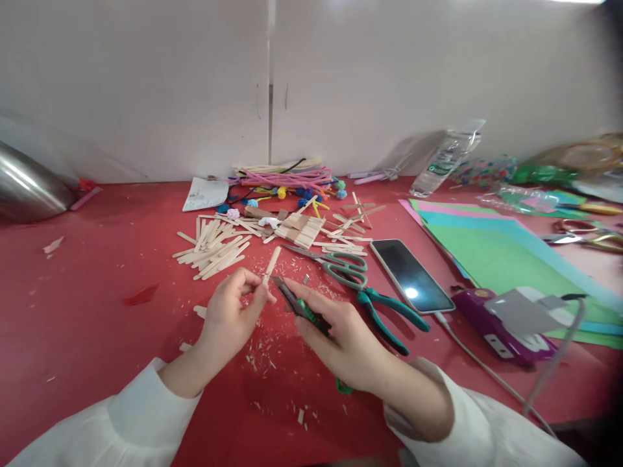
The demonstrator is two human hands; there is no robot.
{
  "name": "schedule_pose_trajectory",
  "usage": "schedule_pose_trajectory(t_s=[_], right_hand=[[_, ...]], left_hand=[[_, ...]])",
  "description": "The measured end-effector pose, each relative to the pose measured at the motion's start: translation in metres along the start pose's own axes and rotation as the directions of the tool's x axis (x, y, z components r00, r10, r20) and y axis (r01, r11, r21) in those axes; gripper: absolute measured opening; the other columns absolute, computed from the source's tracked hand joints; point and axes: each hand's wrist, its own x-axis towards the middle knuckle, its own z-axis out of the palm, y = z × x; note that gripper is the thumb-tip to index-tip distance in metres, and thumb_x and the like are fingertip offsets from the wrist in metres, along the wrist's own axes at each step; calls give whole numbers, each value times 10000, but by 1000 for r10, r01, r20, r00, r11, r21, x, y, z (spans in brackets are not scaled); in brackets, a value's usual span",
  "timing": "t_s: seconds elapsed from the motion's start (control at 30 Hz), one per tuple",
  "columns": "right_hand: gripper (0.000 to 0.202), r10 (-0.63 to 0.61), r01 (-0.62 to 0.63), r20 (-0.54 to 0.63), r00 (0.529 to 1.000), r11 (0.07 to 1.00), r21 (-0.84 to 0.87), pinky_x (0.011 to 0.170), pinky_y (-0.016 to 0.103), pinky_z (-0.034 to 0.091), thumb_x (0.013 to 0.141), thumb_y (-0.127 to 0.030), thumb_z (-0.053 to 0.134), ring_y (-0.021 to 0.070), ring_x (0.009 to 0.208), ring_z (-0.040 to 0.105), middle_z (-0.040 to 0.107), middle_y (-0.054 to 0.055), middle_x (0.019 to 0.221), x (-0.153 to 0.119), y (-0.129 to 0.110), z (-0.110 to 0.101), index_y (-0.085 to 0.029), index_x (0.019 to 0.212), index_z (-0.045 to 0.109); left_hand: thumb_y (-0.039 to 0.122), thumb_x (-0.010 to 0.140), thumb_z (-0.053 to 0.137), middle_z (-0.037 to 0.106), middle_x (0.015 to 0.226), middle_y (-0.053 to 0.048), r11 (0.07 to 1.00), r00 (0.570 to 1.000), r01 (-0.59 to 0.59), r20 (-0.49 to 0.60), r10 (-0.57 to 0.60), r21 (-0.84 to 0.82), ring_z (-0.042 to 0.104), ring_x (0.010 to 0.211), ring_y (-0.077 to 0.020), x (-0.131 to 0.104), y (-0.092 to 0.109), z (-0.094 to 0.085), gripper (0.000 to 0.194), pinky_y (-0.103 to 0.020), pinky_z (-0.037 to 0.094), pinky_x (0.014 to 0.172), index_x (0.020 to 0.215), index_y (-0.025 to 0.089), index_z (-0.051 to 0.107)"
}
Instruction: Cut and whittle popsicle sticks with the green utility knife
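Pale wood shavings [260, 349] lie at six o'clock on the red table [97, 337]; the left hand [233, 316] has its fingers closed on a flat pale wooden stick [273, 261]; the right hand [348, 334] grips a green-and-black cutter knife [307, 311], tip near the stick; from there, teal-handled pliers [400, 311] lie at four o'clock, grey-green scissors [323, 258] at three, loose wooden sticks [219, 251] at ten, pink pipe cleaners [287, 178] at twelve.

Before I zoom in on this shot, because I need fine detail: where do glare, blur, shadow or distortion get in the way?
In the head view, a bright spot glares on the phone; the bottle casts a soft shadow on the wall; the far right edge is dark and blurred; the sleeves look stretched; the wooden stick and cutter look slightly soft.
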Motion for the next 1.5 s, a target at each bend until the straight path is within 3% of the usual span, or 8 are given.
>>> schedule_pose_trajectory(t_s=[0.17,0.27,0.4,0.6,0.73,0.9,1.07,1.5], right_hand=[[530,12,-12,3,1000,1000,1,849,281,524,825,-94,435,186,1006,657,660,114,1184,0,-1,1,-95,1354,467],[528,29,-29,5,1000,999,-31,732,281,545,832,-107,426,172,786,681,700,109,1050,0,-1,0,-86,1359,467],[551,72,-71,4,997,995,-65,584,260,507,841,-120,409,127,536,577,694,63,831,-1,-4,0,-97,1391,425],[517,98,-98,20,995,995,-21,493,230,432,831,-122,412,96,466,455,609,13,690,1,-8,-1,-115,1343,487],[527,180,-185,51,982,976,112,441,215,415,834,-149,434,101,464,474,562,-9,631,0,-7,0,-145,1359,481],[557,330,-351,119,936,858,375,421,207,421,809,-155,468,73,414,495,583,-19,669,1,-3,6,-205,1364,478],[597,420,-431,156,894,713,553,378,192,417,777,-180,489,60,393,518,602,-16,736,6,-8,9,-186,1374,455],[598,450,-461,226,864,527,713,353,201,441,716,-187,541,79,376,546,650,-22,708,14,-4,6,-162,1309,476]], left_hand=[[320,884,479,693,726,-15,992,997,-74,-19,76,100,665,721,-180,-1,-3,-1,189,-298,476,671,735,213,524],[321,882,474,689,713,-18,977,993,-105,-28,112,186,662,714,-194,0,-4,-1,193,-308,475,661,728,216,525],[327,871,467,682,675,-11,959,991,-112,-41,127,259,658,661,-193,1,-3,1,195,-286,458,585,716,220,518],[343,870,466,699,694,-12,970,996,-80,-9,84,230,673,654,-181,0,-3,3,179,-260,460,550,749,220,512],[343,884,454,711,722,-12,972,997,-82,5,83,221,671,643,-174,-1,-3,3,186,-259,459,556,755,220,509],[353,883,444,699,707,-16,967,997,-77,11,76,243,662,621,-180,-1,-5,4,204,-259,448,532,747,218,514],[353,880,442,686,684,-11,972,997,-78,12,77,221,635,566,-164,2,-5,6,195,-247,438,508,747,219,493],[338,861,435,670,666,-4,925,998,-67,18,65,374,646,601,-170,7,-5,5,166,-230,410,516,748,228,487]])
